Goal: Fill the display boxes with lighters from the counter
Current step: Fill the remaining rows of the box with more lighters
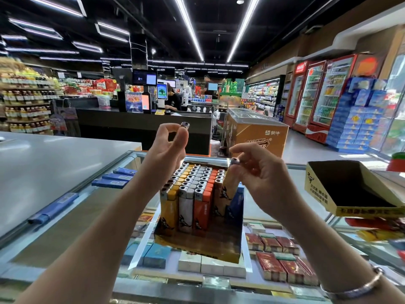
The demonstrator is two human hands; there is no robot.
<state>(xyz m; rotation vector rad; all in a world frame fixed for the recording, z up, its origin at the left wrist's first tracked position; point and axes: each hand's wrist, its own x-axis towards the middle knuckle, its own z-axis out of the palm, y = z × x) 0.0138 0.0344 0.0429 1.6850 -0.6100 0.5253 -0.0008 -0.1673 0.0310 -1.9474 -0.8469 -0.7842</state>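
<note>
A yellow display box (197, 249) stands on the glass counter, packed with rows of upright lighters (192, 194) in yellow, white, orange and blue. My left hand (166, 148) is raised above the box and pinches one lighter (184, 125) by its metal top. My right hand (260, 174) hovers over the box's right side and holds a tan lighter (228, 185) whose lower end reaches down among the packed rows. Several loose blue lighters (116, 177) lie on the counter to the left.
An empty yellow display box (341, 189) sits at the right on the counter. Cigarette packs (280, 255) show under the glass top. A long blue lighter (52, 211) lies near the left edge. A grey counter (54, 159) adjoins at left; checkout desks stand beyond.
</note>
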